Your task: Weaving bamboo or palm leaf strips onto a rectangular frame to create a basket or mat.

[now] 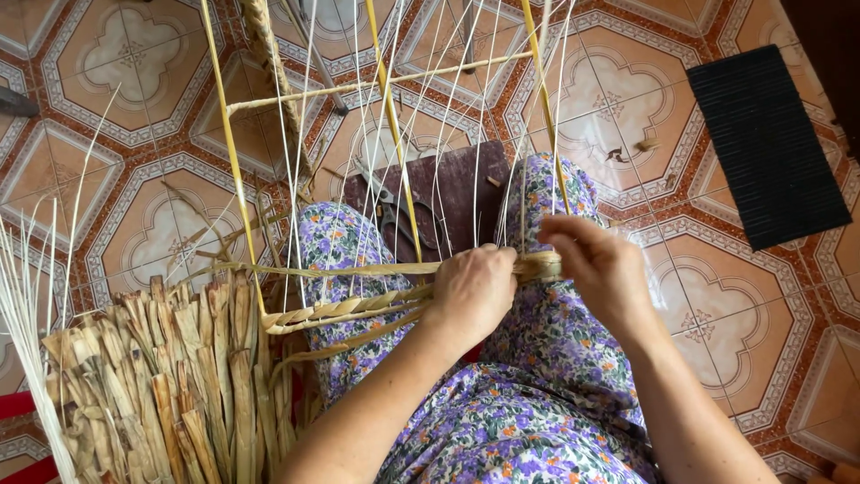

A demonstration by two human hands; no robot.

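Observation:
My left hand [472, 291] grips a braided band of dried straw-coloured leaf [345, 309] that runs left along the bottom of a yellow rattan frame [235, 166]. Just to its right, my right hand [598, 264] pinches the twisted end of the same leaf strand [540, 265]. Thin pale upright reeds [475, 116] rise from the frame between and above my hands. My knees in a purple flowered dress [555, 350] sit under the work.
A bundle of dried leaves [179, 376] stands at the lower left, with loose white reeds [27, 323] beside it. Dark scissors [403, 224] lie on a dark red mat [466, 184]. A black ribbed mat [766, 143] lies on the patterned tile floor [717, 305].

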